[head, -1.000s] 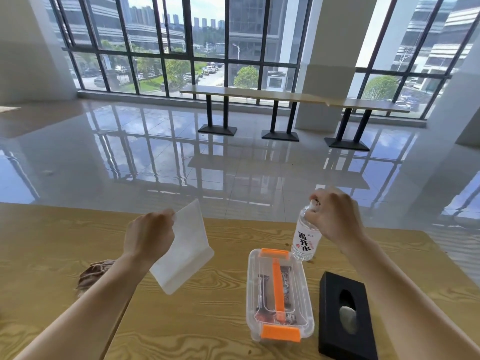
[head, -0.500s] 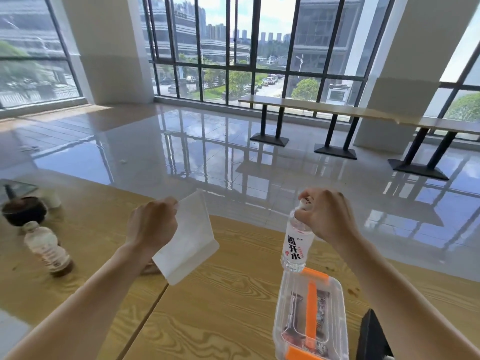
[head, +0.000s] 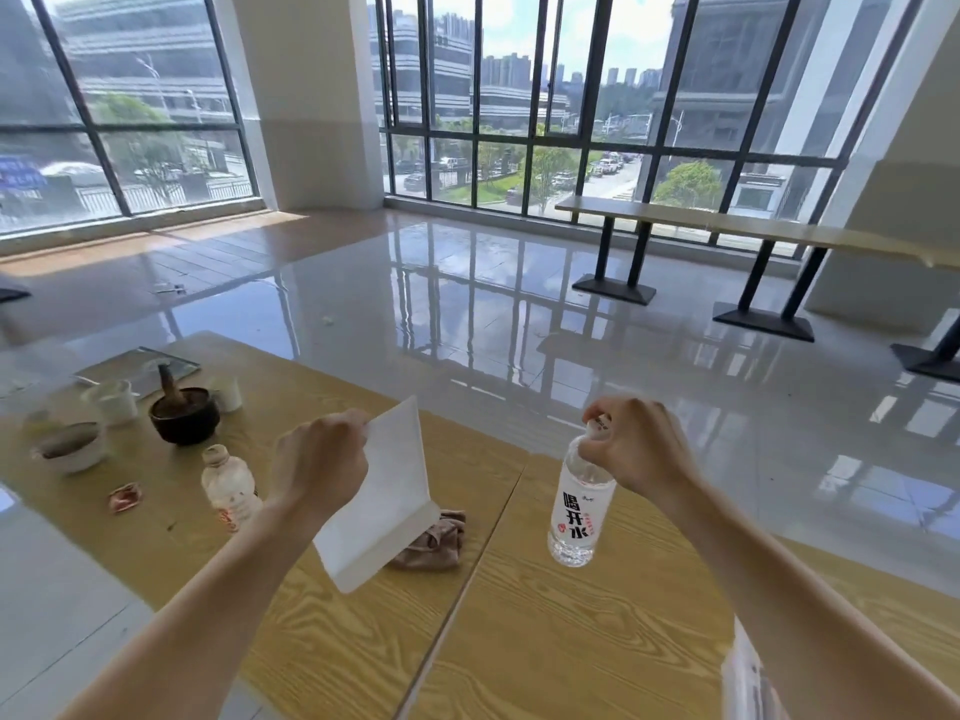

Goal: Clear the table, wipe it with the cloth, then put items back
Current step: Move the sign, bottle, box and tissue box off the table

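My left hand (head: pixel 317 467) grips the top edge of a white flat stand or folder (head: pixel 382 504), held up above the wooden table (head: pixel 545 631). My right hand (head: pixel 636 449) pinches the cap of a clear water bottle (head: pixel 579 504) with black characters on its label; the bottle hangs just above the tabletop. A crumpled brown cloth (head: pixel 434 540) lies on the table, partly hidden behind the white stand. The clear plastic box (head: pixel 745 672) shows only as a sliver under my right forearm.
On the neighbouring table to the left stand a dark mortar with pestle (head: pixel 182 413), a small bottle (head: pixel 228 485), a bowl (head: pixel 70 446), white cups (head: pixel 114 400), a red wrapper (head: pixel 124 496) and a grey tray (head: pixel 137 366). Glossy floor and a long bench (head: pixel 727 226) lie beyond.
My view has swung left, so the left table's clutter has come in and the plastic box has slid to the lower right edge. Both hands carry the bottle and the white stand leftward.
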Demonstrator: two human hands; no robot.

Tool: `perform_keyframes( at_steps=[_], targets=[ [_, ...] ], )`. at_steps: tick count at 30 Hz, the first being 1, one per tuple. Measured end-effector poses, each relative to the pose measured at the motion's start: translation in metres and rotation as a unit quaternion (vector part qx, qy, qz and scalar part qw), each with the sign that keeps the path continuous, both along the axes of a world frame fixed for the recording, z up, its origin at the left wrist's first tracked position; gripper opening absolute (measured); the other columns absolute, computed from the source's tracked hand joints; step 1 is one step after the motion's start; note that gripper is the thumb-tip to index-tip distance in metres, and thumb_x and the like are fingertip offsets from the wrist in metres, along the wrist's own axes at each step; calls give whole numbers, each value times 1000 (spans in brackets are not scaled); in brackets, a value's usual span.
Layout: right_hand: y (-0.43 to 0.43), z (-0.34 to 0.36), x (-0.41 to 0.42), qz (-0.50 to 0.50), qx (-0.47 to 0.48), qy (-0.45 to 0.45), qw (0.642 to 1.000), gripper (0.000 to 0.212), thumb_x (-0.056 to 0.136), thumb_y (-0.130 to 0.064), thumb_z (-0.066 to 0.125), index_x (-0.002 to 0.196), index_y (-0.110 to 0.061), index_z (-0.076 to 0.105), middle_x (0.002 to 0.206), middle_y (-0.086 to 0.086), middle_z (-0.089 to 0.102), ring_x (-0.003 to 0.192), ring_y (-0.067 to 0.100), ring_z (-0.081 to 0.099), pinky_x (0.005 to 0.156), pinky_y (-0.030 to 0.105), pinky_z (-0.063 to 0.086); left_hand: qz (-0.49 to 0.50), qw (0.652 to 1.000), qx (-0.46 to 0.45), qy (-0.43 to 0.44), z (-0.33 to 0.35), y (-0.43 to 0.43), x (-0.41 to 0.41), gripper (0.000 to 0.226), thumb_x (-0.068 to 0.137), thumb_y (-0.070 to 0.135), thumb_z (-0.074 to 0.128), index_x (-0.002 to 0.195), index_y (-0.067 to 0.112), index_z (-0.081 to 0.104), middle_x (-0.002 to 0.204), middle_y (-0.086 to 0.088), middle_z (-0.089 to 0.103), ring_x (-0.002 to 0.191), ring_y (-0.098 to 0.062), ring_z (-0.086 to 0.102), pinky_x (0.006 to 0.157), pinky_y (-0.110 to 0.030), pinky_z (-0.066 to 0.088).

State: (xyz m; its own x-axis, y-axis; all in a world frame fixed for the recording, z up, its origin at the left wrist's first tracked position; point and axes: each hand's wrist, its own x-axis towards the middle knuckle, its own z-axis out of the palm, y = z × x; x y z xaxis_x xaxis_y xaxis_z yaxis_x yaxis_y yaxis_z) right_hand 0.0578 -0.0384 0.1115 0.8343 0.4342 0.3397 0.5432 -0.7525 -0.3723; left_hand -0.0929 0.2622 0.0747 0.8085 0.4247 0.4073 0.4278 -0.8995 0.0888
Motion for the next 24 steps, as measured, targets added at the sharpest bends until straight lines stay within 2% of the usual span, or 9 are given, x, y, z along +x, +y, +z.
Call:
perform_keyframes(
  at_steps=[5, 10, 15, 24],
  targets=[
    [77, -11, 8, -2, 5, 37, 999, 31, 72, -20, 76, 103, -16, 75, 97, 6, 75, 83, 23, 67, 70, 32, 54, 12, 1000, -11, 22, -17, 62, 5, 12, 85, 6, 57, 77, 15, 60, 70, -4, 67, 63, -33, 64, 52, -31, 35],
    [142, -28, 18, 0, 10, 75, 997, 33, 75, -18, 75, 107, -14, 74, 99, 8, 75, 89, 26, 68, 70, 32, 52, 4, 998, -34, 44, -38, 99, 22, 22, 80, -3, 57, 68, 14, 49, 62, -6, 63, 57, -33, 62, 49, -29, 30],
    [192, -51, 36, 20, -4, 95, 995, 35, 75, -15, 74, 110, -11, 73, 101, 10, 75, 91, 29, 68, 76, 41, 57, 13, 996, -50, 69, -55, 123, 41, 17, 83, -1, 52, 74, 14, 53, 67, -7, 66, 62, -31, 64, 49, -30, 31],
    [259, -86, 77, 62, -40, 116, 991, 35, 79, -13, 72, 113, -7, 70, 104, 15, 73, 91, 31, 68, 78, 45, 57, 36, 991, -79, 103, -79, 144, 76, 14, 88, 3, 49, 88, 10, 60, 81, -9, 70, 77, -32, 69, 53, -31, 37]
  ],
)
